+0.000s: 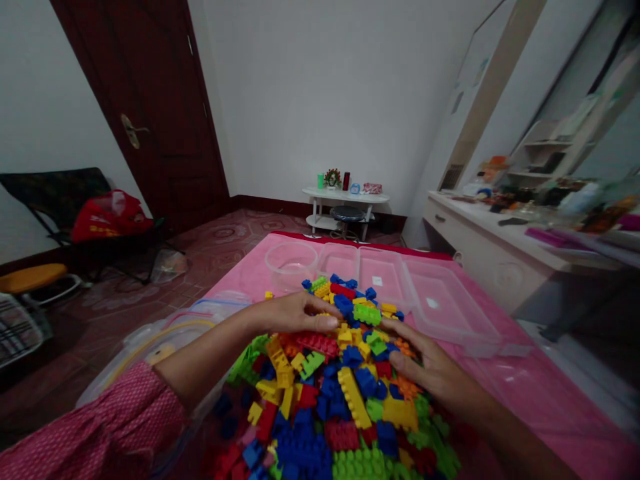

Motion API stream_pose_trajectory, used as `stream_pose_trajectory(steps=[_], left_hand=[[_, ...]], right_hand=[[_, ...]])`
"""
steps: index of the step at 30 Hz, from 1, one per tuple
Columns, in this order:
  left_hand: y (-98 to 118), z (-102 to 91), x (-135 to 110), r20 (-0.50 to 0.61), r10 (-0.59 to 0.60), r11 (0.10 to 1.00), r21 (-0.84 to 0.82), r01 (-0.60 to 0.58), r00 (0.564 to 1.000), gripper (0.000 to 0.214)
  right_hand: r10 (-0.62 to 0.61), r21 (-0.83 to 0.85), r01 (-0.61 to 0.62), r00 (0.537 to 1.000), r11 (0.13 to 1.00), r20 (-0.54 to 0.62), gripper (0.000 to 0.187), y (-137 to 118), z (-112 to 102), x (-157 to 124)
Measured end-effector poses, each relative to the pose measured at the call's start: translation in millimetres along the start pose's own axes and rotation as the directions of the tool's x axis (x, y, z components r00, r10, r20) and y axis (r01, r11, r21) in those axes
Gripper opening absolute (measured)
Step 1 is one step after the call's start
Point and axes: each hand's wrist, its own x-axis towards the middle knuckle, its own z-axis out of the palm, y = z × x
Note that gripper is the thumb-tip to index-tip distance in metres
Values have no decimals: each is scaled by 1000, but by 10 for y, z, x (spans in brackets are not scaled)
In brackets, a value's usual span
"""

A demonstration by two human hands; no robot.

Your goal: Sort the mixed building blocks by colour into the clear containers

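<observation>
A large heap of toy building bricks (327, 387) in red, blue, yellow, green and orange fills the middle front. My left hand (300, 312) lies over the heap's upper left side, thumb and fingers apart, with nothing visible in it. On the right side of the heap rests my right hand (417, 353), its forefinger stretched close to a lime green brick (367, 314) and its thumb apart by orange bricks (407, 387). Whether that forefinger touches the green brick, I cannot tell. Some fingertips of both hands are hidden among the bricks.
Behind the heap stand a round clear tub (291, 259) and clear plastic trays (453, 300) on the pink tablecloth (245, 270). Clear plastic bags (150, 333) lie left, under my left forearm. A cluttered white desk (500, 230) borders the right; a white side table (345, 195) stands beyond.
</observation>
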Motion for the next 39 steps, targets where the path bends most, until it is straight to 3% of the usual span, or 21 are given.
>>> stream_pose_trajectory(steps=[3,6,9,14,18,23,26,29,31,33,35,36,39], left_hand=[[-130,-102,63,-249,-53,999,-8,53,967,54],[-366,-193,259,-509,-144,938,203,281,849,42],[-562,-243,448,-558,-230,810,345,475,797,23],[-675,-194,573,-606,-285,760,330,560,743,25],[-668,-92,605,-576,-260,805,314,504,775,31],[-498,-26,586,-367,-215,913,252,319,905,20],[-327,-115,468,-191,-150,958,213,190,970,23],[-228,-288,369,-87,-73,982,167,87,994,30],[-233,-389,368,-124,-37,986,156,56,992,34],[-277,-440,406,-213,-12,985,168,48,977,37],[-321,-434,437,-301,-16,977,200,79,953,35],[-334,-416,436,-327,-27,970,219,104,945,34],[-305,-335,326,-322,-81,949,264,172,943,34]], right_hand=[[6,-28,-9,996,1000,-88,52,83,-158,59],[33,-192,-81,970,978,-241,49,343,-207,250],[81,-344,-175,959,922,-270,52,581,-160,449],[63,-410,-173,962,895,-267,56,632,-9,612],[16,-319,-48,995,947,-101,51,541,135,669],[-92,-114,97,995,989,47,44,255,236,617],[-122,-141,150,975,979,186,42,-28,141,483],[-125,-132,175,940,976,318,40,-198,-42,419],[-107,-188,162,956,969,275,41,-170,-156,476],[-90,-386,114,993,916,80,38,-44,-234,600],[-91,-638,-4,989,770,-116,34,118,-273,748],[-85,-738,-62,983,672,-160,36,192,-281,818],[-12,-872,-128,988,473,-151,31,332,-278,991]])
